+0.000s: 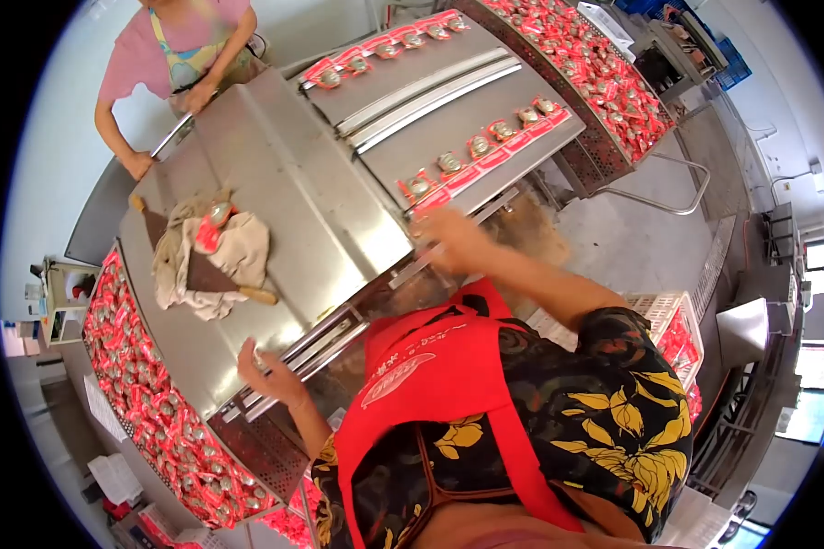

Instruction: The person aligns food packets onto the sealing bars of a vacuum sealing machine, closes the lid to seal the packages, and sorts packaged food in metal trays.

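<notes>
My left hand [273, 377] is raised over the front edge of the steel machine top [320, 229], its fingers apart. A small pale spot shows by its fingers, too unclear to name. My right hand [453, 242], blurred, is at the near edge of the steel plate, beside the end of a row of red-edged packets [449, 163] with greenish round contents. Whether it touches them I cannot tell. A second row of such packets [386, 49] lies along the plate's far side. Between the rows run raised metal bars [430, 96].
A beige cloth [247, 252] with a wooden-handled tool and one packet lies on the steel top. Perforated trays heaped with red packets flank the machine at left [156, 403] and right [581, 69]. Opposite, a co-worker [178, 64] grips a metal bar. A pale crate [673, 325] stands right.
</notes>
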Motion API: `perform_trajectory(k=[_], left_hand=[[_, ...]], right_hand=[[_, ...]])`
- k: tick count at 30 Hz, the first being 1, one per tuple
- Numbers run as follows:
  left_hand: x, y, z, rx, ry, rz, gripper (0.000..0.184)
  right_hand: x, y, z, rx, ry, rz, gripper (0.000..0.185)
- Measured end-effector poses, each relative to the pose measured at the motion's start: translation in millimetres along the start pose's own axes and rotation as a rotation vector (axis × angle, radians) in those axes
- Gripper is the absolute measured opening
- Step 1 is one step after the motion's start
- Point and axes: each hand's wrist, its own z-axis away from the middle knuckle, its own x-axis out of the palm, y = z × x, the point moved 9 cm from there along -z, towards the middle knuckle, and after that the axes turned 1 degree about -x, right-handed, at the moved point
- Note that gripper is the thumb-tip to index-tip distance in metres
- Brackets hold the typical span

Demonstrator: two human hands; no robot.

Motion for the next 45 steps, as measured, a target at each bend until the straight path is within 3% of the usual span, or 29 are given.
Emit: perform_trajectory(k=[1, 2, 3, 5, 7, 9, 10, 12, 16, 17, 21, 22, 24, 26, 28, 30, 31, 33, 35, 37, 38, 40, 42, 43, 45], left_hand=[[39, 24, 7, -0.076, -0.125, 0.152, 0.025], [82, 66, 13, -0.107, -0.22, 0.337, 0.023], [126, 113, 16, -0.094, -0.392, 0.432, 0.023], [217, 180, 35, -0.158, -0.645, 0.508, 0.031], [291, 235, 42, -0.031, -0.701, 0.329, 0.045], [365, 252, 60, -0.068, -0.77, 0.127, 0.072], [399, 251, 71, -0.055, -0.768, 0.024, 0.082], [450, 264, 82, -0.171, -0.921, -0.256, 0.092], [490, 292, 86, -0.331, -0.997, -0.443, 0.088], [498, 292, 90, -0.319, -0.963, -0.429, 0.079], [516, 286, 94, -0.294, -0.827, -0.317, 0.059], [521, 276, 92, -0.29, -0.838, -0.32, 0.059], [521, 248, 65, -0.292, -0.663, -0.147, 0.059], [516, 232, 38, -0.299, -0.645, -0.068, 0.051], [517, 247, 61, -1.177, -0.942, 0.596, 0.045], [523, 263, 93, -1.457, -1.011, 0.919, 0.043], [532, 274, 111, -1.494, -1.107, 0.913, 0.045], [549, 306, 133, -1.543, -1.284, 0.954, 0.048], [558, 350, 129, -1.579, -1.388, 1.04, 0.053], [579, 351, 133, -1.538, -1.4, 1.076, 0.054], [588, 353, 132, -1.515, -1.387, 1.116, 0.056], [585, 371, 119, -1.486, -1.36, 1.106, 0.063], [579, 421, 95, -1.513, -1.332, 1.474, 0.062], [584, 435, 89, -1.379, -1.409, 1.477, 0.066], [605, 474, 92, -1.335, -1.447, 1.514, 0.068]], right_hand=[[-36, 61, 7, 0.206, 0.02, 0.128, 0.049], [-82, 107, 17, 0.222, 0.188, 0.189, 0.053], [-113, 171, 25, 0.338, 0.236, 0.187, 0.059], [-174, 260, 31, 0.336, 0.312, 0.398, 0.066], [-209, 345, 29, 0.378, 0.308, 0.5, 0.076], [-215, 429, 29, 0.447, 0.255, 0.545, 0.095], [-212, 449, 26, 0.44, 0.227, 0.509, 0.095], [-201, 498, 18, 0.595, -0.043, 0.414, 0.1], [-182, 508, 0, 0.579, -0.296, 0.411, 0.087], [-180, 511, 0, 0.511, -0.183, 0.413, 0.074], [-175, 542, -10, 0.432, -0.081, 0.335, 0.063], [-184, 552, -14, 0.453, 0.003, 0.305, 0.059], [-213, 548, -24, 0.479, 0.089, 0.288, 0.055], [-230, 541, -28, 0.725, 0.137, -0.294, 0.045], [-156, 543, -15, 0.736, -0.249, -0.85, 0.043], [-142, 492, -11, 0.808, -0.432, -0.948, 0.067], [-133, 468, -9, 0.843, -0.509, -0.959, 0.08], [-116, 431, -12, 0.926, -0.605, -1.006, 0.106], [-100, 418, -21, 1.013, -0.599, -1.099, 0.101], [-80, 394, -35, 0.879, -0.662, -1.628, 0.082], [-85, 396, -37, 0.87, -0.634, -1.624, 0.082], [-110, 403, -48, 0.802, -0.446, -1.845, 0.07], [-152, 409, -52, 0.735, -0.407, -1.909, 0.064], [-176, 409, -50, 0.686, -0.452, -1.925, 0.06], [-222, 425, -41, 0.578, -0.445, -1.936, 0.054]])
